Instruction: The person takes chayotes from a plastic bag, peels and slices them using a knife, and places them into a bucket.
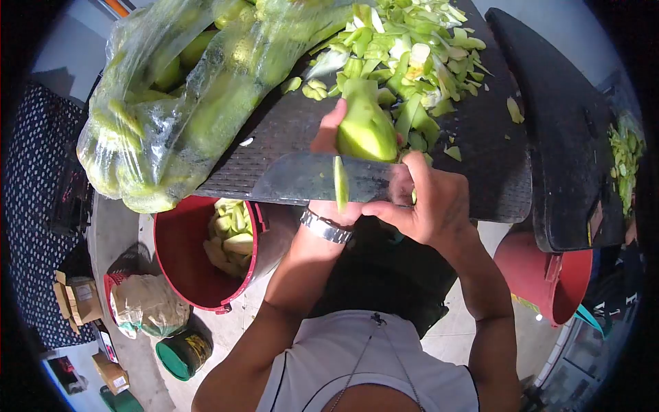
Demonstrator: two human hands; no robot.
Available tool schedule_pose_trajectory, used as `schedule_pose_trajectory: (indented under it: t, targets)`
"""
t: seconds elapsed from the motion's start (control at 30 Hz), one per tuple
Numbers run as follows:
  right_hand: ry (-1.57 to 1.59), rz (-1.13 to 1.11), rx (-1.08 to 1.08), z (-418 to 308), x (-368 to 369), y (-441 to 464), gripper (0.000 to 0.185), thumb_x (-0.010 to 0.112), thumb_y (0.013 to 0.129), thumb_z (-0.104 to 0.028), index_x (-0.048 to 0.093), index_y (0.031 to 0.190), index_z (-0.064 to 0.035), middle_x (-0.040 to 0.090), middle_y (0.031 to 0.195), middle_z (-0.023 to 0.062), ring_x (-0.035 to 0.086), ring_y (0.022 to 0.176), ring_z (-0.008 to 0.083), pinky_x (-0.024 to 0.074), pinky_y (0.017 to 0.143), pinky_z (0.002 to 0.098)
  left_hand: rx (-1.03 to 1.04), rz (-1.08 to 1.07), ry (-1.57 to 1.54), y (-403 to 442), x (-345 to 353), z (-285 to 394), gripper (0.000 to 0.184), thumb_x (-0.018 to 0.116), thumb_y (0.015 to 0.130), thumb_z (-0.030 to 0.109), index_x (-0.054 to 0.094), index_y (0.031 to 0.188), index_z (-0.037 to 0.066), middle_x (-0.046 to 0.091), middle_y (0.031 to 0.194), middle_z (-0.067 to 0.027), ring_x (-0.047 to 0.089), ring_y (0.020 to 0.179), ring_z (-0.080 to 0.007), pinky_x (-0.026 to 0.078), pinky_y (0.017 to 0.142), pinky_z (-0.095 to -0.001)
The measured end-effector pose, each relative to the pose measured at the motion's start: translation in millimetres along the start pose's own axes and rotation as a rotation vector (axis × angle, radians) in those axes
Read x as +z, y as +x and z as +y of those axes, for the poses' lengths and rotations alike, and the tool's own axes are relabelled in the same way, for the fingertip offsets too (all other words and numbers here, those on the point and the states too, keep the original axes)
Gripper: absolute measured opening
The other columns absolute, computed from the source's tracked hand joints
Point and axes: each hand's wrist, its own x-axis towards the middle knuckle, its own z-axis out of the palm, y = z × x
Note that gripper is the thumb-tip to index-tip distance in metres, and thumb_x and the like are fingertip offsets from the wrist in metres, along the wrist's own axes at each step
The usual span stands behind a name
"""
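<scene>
A peeled, pale green fruit [367, 130] is held upright over the dark board by my left hand [331, 130], whose thumb shows on the fruit's left side. The wide knife blade [295, 180] crosses in front and hides most of that hand. My right hand [436, 199] is closed round the knife's handle end at the right. A thin green slice [340, 184] clings to the blade. Behind the fruit lies a heap of green peelings [412, 58].
A clear plastic bag of green fruit [206, 103] lies on the board's left. Below is a red bucket [185, 254] with cut pieces. Another red bucket [573, 285] stands at the right, under a second black board [556, 130]. A green-rimmed tub [175, 357] stands lower left.
</scene>
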Motion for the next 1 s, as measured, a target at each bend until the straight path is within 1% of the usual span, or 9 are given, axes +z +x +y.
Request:
schedule_pose_trajectory:
  t: [0.1, 0.2, 0.3, 0.67, 0.77, 0.87, 0.9, 0.93, 1.0]
  targets:
    - [-0.012, 0.013, -0.009, -2, -1, 1, 0.064, 0.089, 0.077, -0.048, 0.052, 0.104, -0.0031, 0.061, 0.063, 0.0009, 0.065, 0.052, 0.0203, 0.0502, 0.049, 0.0324, -0.071, -0.05, -0.03, 0, -4, 3, 0.056, 0.054, 0.1, 0.055, 0.066, 0.118, 0.003, 0.073, 0.102, -0.0162, 0.071, 0.095, -0.0311, 0.058, 0.088, -0.044]
    - [-0.022, 0.002, -0.01, -2, 1, 1, 0.065, 0.089, 0.077, -0.049, 0.052, 0.104, -0.0031, 0.061, 0.062, 0.0006, 0.065, 0.052, 0.02, 0.0502, 0.049, 0.0323, -0.066, -0.014, 0.007, 1, -5, 0, 0.055, 0.054, 0.1, 0.054, 0.066, 0.117, 0.003, 0.073, 0.101, -0.0163, 0.072, 0.095, -0.031, 0.058, 0.088, -0.0445]
    - [-0.041, -0.016, -0.004, 0, -1, 1, 0.065, 0.089, 0.076, -0.05, 0.053, 0.104, -0.003, 0.06, 0.062, 0.0001, 0.065, 0.053, 0.0195, 0.0505, 0.05, 0.032, 0.0, 0.095, 0.016, 1, 3, -3, 0.05, 0.057, 0.1, 0.053, 0.063, 0.12, 0.007, 0.072, 0.094, -0.0151, 0.072, 0.082, -0.0281, 0.06, 0.074, -0.042]
    - [-0.089, -0.024, -0.063, 9, -4, 4, 0.069, 0.089, 0.072, -0.056, 0.054, 0.101, -0.0033, 0.06, 0.062, -0.0014, 0.064, 0.052, 0.0193, 0.0503, 0.05, 0.0321, -0.011, 0.06, 0.039, 2, 5, -2, 0.047, 0.061, 0.099, 0.048, 0.063, 0.121, 0.008, 0.072, 0.096, -0.0114, 0.072, 0.084, -0.0263, 0.06, 0.078, -0.0407]
    - [-0.099, -0.104, -0.037, 18, -7, 4, 0.067, 0.088, 0.073, -0.056, 0.054, 0.1, -0.005, 0.062, 0.063, -0.0002, 0.065, 0.052, 0.022, 0.0512, 0.051, 0.0337, -0.018, 0.049, 0.013, -1, 7, 1, 0.047, 0.061, 0.098, 0.047, 0.062, 0.123, 0.007, 0.072, 0.101, -0.0115, 0.072, 0.087, -0.0261, 0.059, 0.08, -0.0402]
    - [-0.141, -0.092, 0.097, 35, -12, 5, 0.066, 0.087, 0.073, -0.057, 0.055, 0.1, -0.0061, 0.064, 0.064, 0.002, 0.068, 0.056, 0.0263, 0.0526, 0.054, 0.0366, 0.045, 0.042, 0.047, -2, 4, -1, 0.05, 0.061, 0.098, 0.045, 0.061, 0.128, 0.005, 0.071, 0.108, -0.0132, 0.071, 0.094, -0.0275, 0.059, 0.086, -0.0413]
    - [-0.083, -0.092, 0.123, 36, -12, 6, 0.063, 0.087, 0.073, -0.056, 0.056, 0.098, -0.0068, 0.067, 0.067, 0.0048, 0.07, 0.06, 0.03, 0.0538, 0.056, 0.0392, 0.054, 0.051, 0.03, -1, 1, -1, 0.051, 0.06, 0.099, 0.043, 0.06, 0.13, 0.004, 0.072, 0.11, -0.015, 0.072, 0.097, -0.0291, 0.059, 0.088, -0.0426]
    - [-0.045, -0.093, 0.124, 33, -12, 7, 0.063, 0.086, 0.074, -0.058, 0.055, 0.094, -0.0076, 0.067, 0.066, 0.0051, 0.07, 0.06, 0.0301, 0.0547, 0.056, 0.0406, 0.064, 0.055, 0.013, 0, 0, -1, 0.051, 0.058, 0.099, 0.042, 0.059, 0.132, 0.002, 0.072, 0.113, -0.0169, 0.072, 0.099, -0.0306, 0.059, 0.09, -0.044]
    - [0.024, -0.086, 0.137, 27, -11, 7, 0.064, 0.084, 0.074, -0.064, 0.053, 0.087, -0.0093, 0.067, 0.064, 0.0055, 0.071, 0.06, 0.0302, 0.0565, 0.056, 0.0434, 0.009, -0.072, 0.001, 0, -3, 0, 0.053, 0.058, 0.101, 0.045, 0.059, 0.133, 0.002, 0.072, 0.114, -0.0165, 0.072, 0.099, -0.0298, 0.059, 0.09, -0.0437]
